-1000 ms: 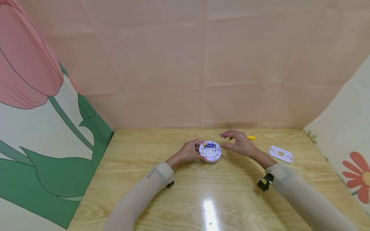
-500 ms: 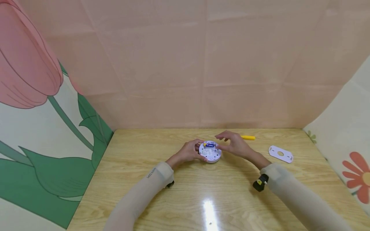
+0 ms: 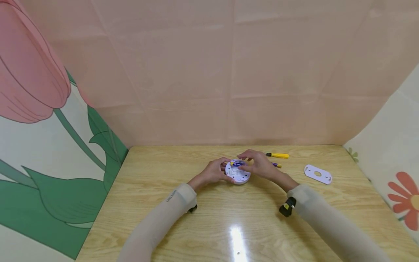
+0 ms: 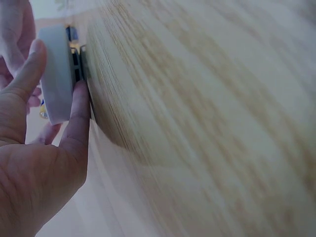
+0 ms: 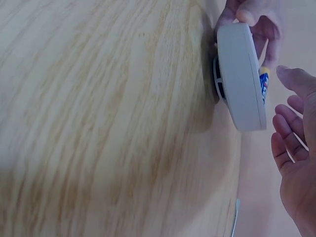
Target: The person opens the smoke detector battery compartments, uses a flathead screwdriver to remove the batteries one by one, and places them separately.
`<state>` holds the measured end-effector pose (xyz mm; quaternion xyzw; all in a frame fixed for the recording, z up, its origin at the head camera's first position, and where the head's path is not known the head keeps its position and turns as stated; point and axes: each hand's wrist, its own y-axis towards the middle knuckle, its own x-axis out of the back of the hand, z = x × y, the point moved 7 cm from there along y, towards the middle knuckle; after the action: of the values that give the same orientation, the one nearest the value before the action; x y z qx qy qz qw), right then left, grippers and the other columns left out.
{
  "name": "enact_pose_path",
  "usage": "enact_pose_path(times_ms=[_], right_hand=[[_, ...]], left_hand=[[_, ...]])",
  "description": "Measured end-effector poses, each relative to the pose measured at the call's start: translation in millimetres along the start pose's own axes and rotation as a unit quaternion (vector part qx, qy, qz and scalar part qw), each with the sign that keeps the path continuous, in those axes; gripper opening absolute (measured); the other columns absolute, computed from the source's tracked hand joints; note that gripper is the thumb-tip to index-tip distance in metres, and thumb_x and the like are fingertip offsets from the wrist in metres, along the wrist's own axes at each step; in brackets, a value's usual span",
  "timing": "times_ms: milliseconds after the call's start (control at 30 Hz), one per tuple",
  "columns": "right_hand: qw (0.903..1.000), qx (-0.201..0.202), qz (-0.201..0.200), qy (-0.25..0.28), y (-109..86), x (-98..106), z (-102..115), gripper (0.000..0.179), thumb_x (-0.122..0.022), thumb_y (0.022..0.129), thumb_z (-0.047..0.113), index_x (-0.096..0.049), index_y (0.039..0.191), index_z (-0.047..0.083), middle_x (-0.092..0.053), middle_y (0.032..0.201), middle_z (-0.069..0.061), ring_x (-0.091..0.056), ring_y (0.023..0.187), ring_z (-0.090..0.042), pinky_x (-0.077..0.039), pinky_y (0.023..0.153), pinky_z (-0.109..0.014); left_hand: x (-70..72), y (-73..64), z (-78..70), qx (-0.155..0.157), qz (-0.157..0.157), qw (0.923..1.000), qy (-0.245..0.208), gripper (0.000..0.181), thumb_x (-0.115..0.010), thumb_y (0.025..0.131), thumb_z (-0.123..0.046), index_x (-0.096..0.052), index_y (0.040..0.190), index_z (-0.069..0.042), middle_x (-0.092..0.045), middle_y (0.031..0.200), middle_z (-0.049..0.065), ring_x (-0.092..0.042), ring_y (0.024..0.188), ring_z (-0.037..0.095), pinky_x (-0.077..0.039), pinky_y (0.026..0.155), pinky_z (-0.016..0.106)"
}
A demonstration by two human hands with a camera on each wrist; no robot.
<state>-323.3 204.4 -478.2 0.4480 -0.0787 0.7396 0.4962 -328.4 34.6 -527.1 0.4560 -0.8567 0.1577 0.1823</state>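
A round white smoke detector point(image 3: 240, 177) lies back side up over the table, its underside with dark slots low against the wood in the wrist views. My left hand point(image 3: 213, 171) grips its left rim, thumb at the near side and fingers round the far side. A blue AA-type battery point(image 3: 236, 164) with a yellow end sits at the compartment in its back; in the right wrist view the battery point(image 5: 264, 84) sticks out above the casing. My right hand point(image 3: 262, 166) hovers at the detector's right side, thumb and fingers spread near the battery; any contact is hard to make out.
Behind my right hand lie a second battery point(image 3: 276, 165), purple-blue and yellow, and a screwdriver point(image 3: 279, 155) with a yellow handle. A white mounting plate point(image 3: 324, 176) with a central hole rests farther right on the wooden table point(image 3: 183, 225). A pink backdrop rises at the table's far edge.
My right hand has moved left to the detector and battery, baring the screwdriver and second battery behind it. The left hand and detector stay nearly still.
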Motion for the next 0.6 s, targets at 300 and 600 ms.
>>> enact_pose_path(times_ms=[300,600], right_hand=[[0.9998,0.017,-0.003,-0.004,4.5,-9.2,1.2,0.043,-0.083,0.08,0.024,-0.07,0.114,0.002,-0.07,0.103,-0.005,-0.065,0.089,-0.016,-0.056,0.076,-0.036],[0.9999,0.01,-0.005,-0.011,7.4,-14.4,0.3,0.036,-0.083,0.08,0.024,-0.073,0.109,0.006,-0.07,0.103,-0.006,-0.066,0.088,-0.021,-0.057,0.072,-0.037]], left_hand=[[-0.3,-1.4,-2.2,-0.009,0.002,0.9999,-0.007,0.083,-0.092,0.064,-0.028,-0.053,0.136,-0.016,-0.065,0.116,0.0,-0.061,0.099,0.009,-0.052,0.085,0.024],[-0.4,-0.7,-2.4,-0.006,0.002,1.0,0.0,0.082,-0.092,0.064,-0.03,-0.054,0.135,-0.016,-0.065,0.117,-0.002,-0.062,0.101,0.01,-0.052,0.086,0.024]])
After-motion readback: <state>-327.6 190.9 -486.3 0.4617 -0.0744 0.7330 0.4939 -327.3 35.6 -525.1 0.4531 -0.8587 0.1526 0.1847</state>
